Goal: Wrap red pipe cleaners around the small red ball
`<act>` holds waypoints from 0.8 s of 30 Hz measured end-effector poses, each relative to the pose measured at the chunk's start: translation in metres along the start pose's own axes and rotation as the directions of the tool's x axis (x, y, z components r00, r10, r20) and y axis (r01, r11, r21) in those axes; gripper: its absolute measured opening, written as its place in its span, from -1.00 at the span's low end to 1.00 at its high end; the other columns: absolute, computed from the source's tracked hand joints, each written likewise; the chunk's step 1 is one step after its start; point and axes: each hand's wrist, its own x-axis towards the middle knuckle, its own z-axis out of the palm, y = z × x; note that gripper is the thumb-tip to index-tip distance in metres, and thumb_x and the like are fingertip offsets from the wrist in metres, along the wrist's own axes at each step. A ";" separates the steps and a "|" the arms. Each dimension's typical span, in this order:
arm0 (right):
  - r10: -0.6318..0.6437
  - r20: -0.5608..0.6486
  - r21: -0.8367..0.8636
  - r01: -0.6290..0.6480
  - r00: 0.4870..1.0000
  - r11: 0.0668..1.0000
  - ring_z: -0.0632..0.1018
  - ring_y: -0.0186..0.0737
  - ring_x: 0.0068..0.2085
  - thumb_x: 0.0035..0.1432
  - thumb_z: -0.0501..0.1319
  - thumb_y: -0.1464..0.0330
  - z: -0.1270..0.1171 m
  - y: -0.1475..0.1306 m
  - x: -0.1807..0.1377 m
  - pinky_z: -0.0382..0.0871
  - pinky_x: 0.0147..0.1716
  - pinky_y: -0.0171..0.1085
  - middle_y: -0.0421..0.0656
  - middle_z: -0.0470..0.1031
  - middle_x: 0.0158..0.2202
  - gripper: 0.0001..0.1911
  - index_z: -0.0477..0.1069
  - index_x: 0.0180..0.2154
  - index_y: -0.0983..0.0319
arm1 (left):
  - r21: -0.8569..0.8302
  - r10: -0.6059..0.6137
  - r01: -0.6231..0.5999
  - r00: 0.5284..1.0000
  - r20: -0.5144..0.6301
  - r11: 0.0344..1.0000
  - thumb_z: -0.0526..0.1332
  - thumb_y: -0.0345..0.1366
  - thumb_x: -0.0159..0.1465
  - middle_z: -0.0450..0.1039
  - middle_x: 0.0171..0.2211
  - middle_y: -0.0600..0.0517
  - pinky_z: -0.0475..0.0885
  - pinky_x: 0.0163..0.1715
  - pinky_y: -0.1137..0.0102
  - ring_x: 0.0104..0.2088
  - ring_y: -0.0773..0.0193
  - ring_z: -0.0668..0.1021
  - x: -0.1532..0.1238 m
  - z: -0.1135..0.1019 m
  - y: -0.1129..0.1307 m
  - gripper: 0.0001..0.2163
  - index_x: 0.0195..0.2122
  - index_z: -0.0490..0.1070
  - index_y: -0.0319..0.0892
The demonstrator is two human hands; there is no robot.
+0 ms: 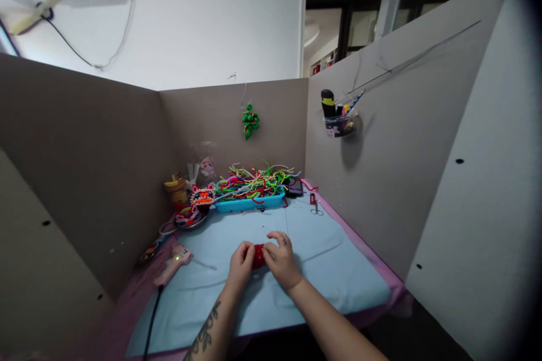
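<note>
A small red piece sits between both hands, low over the blue surface. The left hand and right hand each grasp a side, likely to steady it. A glue gun lies within reach to their left, and a tray of pipe cleaners sits beyond them.

Dim booth, soft shadows, warped, darkened edges

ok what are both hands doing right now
left hand: closed on the red piece
right hand: closed on the same red piece, from the other side
</note>
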 end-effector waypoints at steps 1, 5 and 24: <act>-0.020 0.009 -0.034 0.020 1.000 0.999 0.36 -0.06 -0.06 0.14 0.14 0.46 0.000 -0.002 -0.001 0.28 -0.01 -0.02 -0.07 0.38 -0.14 -0.82 0.50 -0.39 0.15 | 0.015 0.008 -0.008 1.000 -0.008 1.000 0.09 -0.05 0.23 0.33 -0.53 0.09 0.31 -0.40 0.40 -0.46 0.27 0.38 0.000 0.000 0.000 -0.71 -0.46 0.33 -0.15; -0.039 0.030 -0.077 0.041 0.999 0.996 0.37 -0.05 -0.06 0.13 0.14 0.46 0.000 -0.007 -0.002 0.26 -0.01 0.00 -0.06 0.40 -0.14 -0.83 0.50 -0.37 0.15 | 0.094 0.032 -0.029 0.999 -0.027 0.995 0.16 -0.07 0.19 0.27 -0.58 0.13 0.29 -0.44 0.42 -0.51 0.31 0.34 -0.001 0.000 0.003 -0.73 -0.52 0.28 -0.15; 0.450 0.217 0.302 -0.498 0.866 0.813 0.37 -0.30 -0.53 0.04 0.15 0.35 0.010 0.023 0.001 0.21 -0.49 -0.35 -0.30 0.35 -0.61 -0.88 0.39 -0.51 0.20 | -0.113 -0.019 0.012 0.998 -0.056 0.994 0.15 0.02 0.18 0.25 -0.56 0.11 0.24 -0.48 0.44 -0.51 0.32 0.31 -0.002 -0.005 0.004 -0.67 -0.50 0.28 -0.15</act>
